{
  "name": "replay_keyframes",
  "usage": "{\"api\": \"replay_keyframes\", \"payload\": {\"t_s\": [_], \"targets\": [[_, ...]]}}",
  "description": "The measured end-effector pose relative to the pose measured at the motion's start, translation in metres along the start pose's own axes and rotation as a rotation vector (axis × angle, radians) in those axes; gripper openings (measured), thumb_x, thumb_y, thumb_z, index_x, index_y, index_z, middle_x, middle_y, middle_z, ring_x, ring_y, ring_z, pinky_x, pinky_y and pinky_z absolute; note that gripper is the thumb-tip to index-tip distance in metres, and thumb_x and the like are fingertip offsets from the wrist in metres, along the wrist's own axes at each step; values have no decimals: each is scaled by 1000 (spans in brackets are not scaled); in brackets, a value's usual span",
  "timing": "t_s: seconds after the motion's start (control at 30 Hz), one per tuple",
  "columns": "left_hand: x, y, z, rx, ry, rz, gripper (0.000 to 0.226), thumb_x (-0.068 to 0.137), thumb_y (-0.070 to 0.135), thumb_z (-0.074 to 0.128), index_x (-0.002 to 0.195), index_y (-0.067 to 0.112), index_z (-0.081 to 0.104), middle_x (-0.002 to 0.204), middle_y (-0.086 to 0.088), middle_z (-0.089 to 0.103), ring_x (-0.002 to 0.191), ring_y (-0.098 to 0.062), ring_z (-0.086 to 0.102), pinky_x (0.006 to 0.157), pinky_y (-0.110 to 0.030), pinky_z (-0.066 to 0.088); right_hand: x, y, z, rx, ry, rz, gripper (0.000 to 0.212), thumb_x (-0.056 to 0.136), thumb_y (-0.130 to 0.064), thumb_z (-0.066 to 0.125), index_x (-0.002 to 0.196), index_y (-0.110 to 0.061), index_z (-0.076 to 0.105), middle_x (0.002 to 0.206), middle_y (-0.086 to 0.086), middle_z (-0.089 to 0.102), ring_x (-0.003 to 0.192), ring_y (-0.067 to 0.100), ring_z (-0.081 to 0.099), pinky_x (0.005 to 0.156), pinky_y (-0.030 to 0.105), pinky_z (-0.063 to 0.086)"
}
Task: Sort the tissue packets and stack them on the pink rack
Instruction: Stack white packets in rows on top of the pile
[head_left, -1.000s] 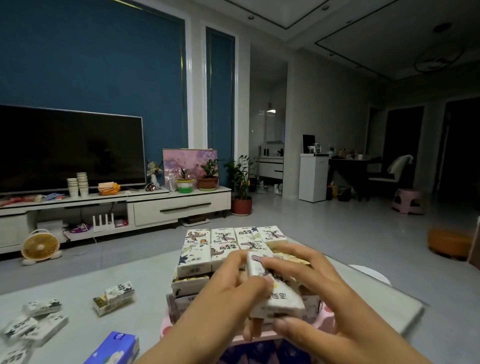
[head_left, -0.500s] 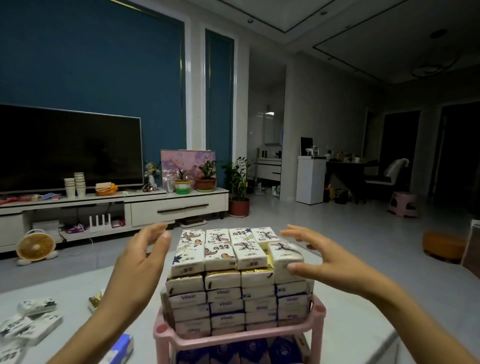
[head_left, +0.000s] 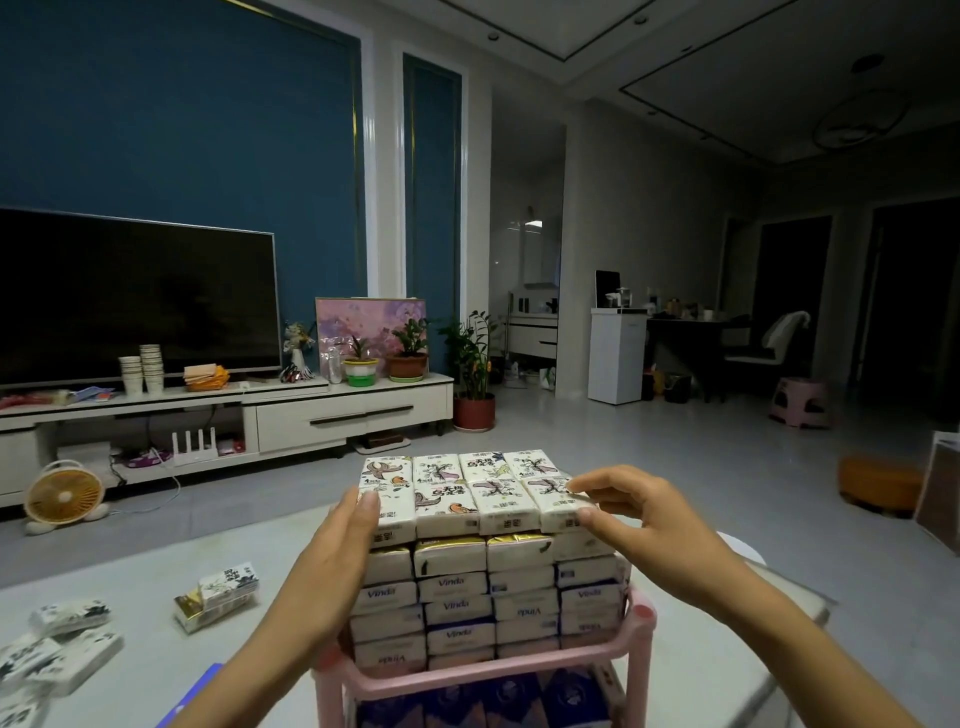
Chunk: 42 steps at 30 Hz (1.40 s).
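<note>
Grey-white table top (head_left: 140, 571) fills the near part of a dim living room, and on it stands the pink rack (head_left: 643, 616), close in front of the person. Its upper shelf carries the stack of tissue packets (head_left: 457, 577), four columns wide and several layers high, with plain white and gold-edged packs below and a top layer printed with ink drawings. The left hand (head_left: 332, 561) lies flat with straight fingers against the left side of the stack, fingertips reaching the top layer. The right hand (head_left: 639, 509) is curled over the corner packet (head_left: 553, 501) at the near right of the top layer, thumb on its front face and fingers on its top, pinching it where it sits in line with its neighbours. Dark blue packs (head_left: 493, 701) fill the shelf below. To the left on the table lie loose packets: a small pile (head_left: 218, 595) near the rack and a scattered group (head_left: 67, 644) at the edge, with a blue pack (head_left: 200, 686) just beside the left forearm. Beyond the table, a small round fan (head_left: 65, 496) sits on the floor by a long white cabinet (head_left: 353, 415), which holds stacked paper cups (head_left: 143, 366) and a dark television (head_left: 135, 296). A tall potted plant (head_left: 472, 364) stands at the cabinet's right end; a pink stool (head_left: 800, 402) and an orange stool (head_left: 878, 483) sit well apart on the floor to the right.
</note>
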<state>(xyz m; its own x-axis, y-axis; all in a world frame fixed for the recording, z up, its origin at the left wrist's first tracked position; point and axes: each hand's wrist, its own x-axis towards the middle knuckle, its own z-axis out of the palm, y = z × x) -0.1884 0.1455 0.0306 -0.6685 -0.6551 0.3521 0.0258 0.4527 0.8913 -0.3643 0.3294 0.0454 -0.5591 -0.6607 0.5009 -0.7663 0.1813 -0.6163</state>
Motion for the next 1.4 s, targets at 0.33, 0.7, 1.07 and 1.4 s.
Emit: {"api": "replay_keyframes", "payload": {"t_s": [0.33, 0.7, 1.07, 1.4], "targets": [[11, 4, -10, -91, 7, -127, 65, 86, 58, 23, 142, 25, 32, 139, 7, 41, 129, -18, 38, 106, -36, 26, 19, -7, -2, 234, 92, 139, 22, 91, -27, 55, 113, -29, 56, 120, -7, 56, 114, 10, 51, 91, 26, 41], [40, 21, 5, -211, -71, -259, 58, 96, 48, 11, 146, 19, 21, 141, 1, 38, 136, -25, 30, 109, -34, 22, 54, -12, 22, 150, -315, 377, 58, 96, -55, 19, 124, -17, 52, 119, -1, 61, 106, 15, 56, 102, 32, 39], [46, 11, 5, -171, -121, -272, 66, 92, 58, 13, 145, 21, 24, 151, -7, 29, 137, -29, 29, 112, -39, 20, 57, -12, 22, 37, -326, 334, 54, 99, -50, 18, 122, -17, 54, 124, 2, 59, 109, 15, 55, 98, 29, 37], [19, -30, -41, -245, -18, -160, 72, 86, 64, 11, 148, 30, 8, 156, 11, 3, 143, -11, 5, 115, -41, 8, 45, -60, 17, -179, -48, 20, 48, 100, -38, 29, 133, -6, 44, 138, 10, 48, 125, 21, 45, 103, 36, 37]]}}
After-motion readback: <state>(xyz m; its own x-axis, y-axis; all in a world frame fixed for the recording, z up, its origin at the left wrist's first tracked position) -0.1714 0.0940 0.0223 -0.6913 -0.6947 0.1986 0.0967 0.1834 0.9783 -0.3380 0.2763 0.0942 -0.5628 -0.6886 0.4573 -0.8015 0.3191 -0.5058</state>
